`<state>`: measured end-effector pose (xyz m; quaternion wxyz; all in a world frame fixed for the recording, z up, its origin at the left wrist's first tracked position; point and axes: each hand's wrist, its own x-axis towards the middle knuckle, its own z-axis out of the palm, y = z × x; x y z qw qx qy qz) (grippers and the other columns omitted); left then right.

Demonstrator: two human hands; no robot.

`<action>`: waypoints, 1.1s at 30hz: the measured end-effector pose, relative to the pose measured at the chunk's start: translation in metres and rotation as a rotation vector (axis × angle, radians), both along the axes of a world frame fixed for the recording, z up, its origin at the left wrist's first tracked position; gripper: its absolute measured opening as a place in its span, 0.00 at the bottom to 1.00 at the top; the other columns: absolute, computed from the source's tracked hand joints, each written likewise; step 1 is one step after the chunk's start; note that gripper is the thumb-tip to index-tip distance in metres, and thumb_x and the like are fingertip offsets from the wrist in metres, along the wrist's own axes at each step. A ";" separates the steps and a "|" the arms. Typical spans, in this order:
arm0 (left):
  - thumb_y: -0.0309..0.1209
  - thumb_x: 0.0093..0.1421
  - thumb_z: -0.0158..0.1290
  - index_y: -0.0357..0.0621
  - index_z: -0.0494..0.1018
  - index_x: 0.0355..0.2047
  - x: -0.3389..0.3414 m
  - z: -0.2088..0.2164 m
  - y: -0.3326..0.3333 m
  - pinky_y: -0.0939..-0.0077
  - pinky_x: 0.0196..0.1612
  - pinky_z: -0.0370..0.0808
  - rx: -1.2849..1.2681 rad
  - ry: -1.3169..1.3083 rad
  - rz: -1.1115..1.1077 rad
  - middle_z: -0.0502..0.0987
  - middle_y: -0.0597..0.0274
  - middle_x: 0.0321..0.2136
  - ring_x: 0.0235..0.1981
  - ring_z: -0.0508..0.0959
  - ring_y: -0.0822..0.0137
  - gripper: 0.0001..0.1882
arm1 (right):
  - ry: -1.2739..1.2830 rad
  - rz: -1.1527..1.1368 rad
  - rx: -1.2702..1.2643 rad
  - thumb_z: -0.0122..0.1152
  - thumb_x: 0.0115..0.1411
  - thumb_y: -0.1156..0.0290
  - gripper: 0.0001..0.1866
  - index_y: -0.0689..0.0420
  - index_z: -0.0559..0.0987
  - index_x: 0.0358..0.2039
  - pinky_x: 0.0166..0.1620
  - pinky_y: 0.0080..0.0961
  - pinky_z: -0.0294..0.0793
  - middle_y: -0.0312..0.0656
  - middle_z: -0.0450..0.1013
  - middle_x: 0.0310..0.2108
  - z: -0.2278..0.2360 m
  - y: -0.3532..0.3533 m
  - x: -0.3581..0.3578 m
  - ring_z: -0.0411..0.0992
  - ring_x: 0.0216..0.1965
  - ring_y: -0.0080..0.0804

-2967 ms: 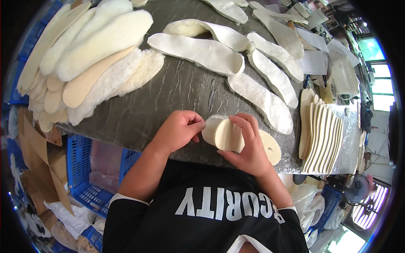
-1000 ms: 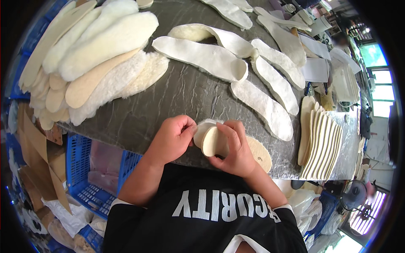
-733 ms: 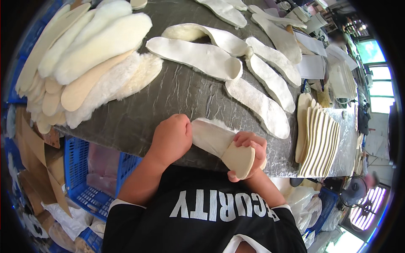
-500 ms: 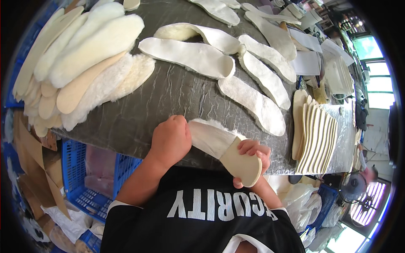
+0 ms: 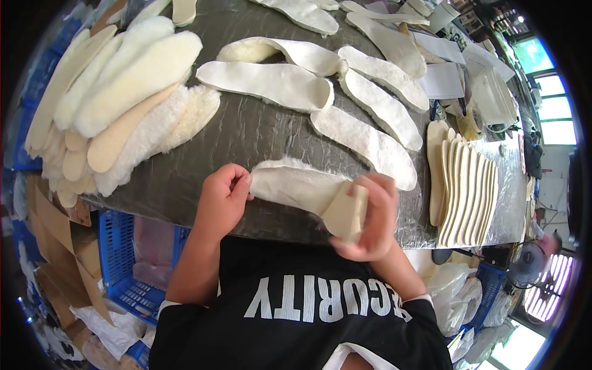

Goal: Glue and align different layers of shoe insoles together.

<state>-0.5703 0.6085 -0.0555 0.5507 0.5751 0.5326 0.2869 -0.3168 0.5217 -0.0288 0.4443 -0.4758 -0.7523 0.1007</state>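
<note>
A white fleece insole (image 5: 293,185) lies at the table's near edge, its smooth backing up and wool fringing its far side. Its left end is pinched between the thumb and fingers of my left hand (image 5: 223,200). Around the right end curls my right hand (image 5: 377,216), somewhat blurred, gripping a cream insole sheet (image 5: 344,213) that overlaps the fleece there. The sheet looks bent up toward my palm; how far it reaches under my fingers is hidden.
Several backing-up fleece insoles (image 5: 265,86) spread across the dark table (image 5: 259,139). A pile of fleece and flat insoles (image 5: 139,77) sits at left, and a row of cream insoles (image 5: 465,191) at right. Below the table edge is a blue crate (image 5: 117,246).
My left hand has shifted left to the insole's end, opening from a fist into a pinch. My right hand has turned, and the cream sheet now appears more bent.
</note>
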 end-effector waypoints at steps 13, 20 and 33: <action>0.26 0.64 0.51 0.33 0.73 0.33 -0.018 -0.005 0.005 0.81 0.31 0.74 -0.085 -0.254 -0.036 0.76 0.64 0.25 0.27 0.75 0.77 0.07 | -0.084 0.035 -0.256 0.77 0.34 0.71 0.44 0.59 0.68 0.55 0.48 0.42 0.68 0.49 0.64 0.45 -0.019 0.041 -0.071 0.64 0.46 0.50; 0.25 0.64 0.50 0.32 0.73 0.32 -0.016 0.000 0.007 0.80 0.30 0.74 -0.064 -0.210 -0.085 0.77 0.62 0.22 0.25 0.75 0.76 0.07 | -0.091 0.029 -0.273 0.76 0.35 0.72 0.43 0.59 0.68 0.55 0.48 0.43 0.68 0.49 0.64 0.45 -0.024 0.043 -0.072 0.64 0.45 0.50; 0.22 0.63 0.49 0.32 0.73 0.34 -0.021 0.004 0.002 0.80 0.31 0.70 0.108 -0.199 -0.114 0.77 0.61 0.25 0.28 0.72 0.77 0.04 | 0.109 0.024 -0.106 0.76 0.31 0.43 0.56 0.59 0.63 0.59 0.50 0.45 0.68 0.54 0.63 0.50 -0.038 0.027 -0.041 0.65 0.47 0.56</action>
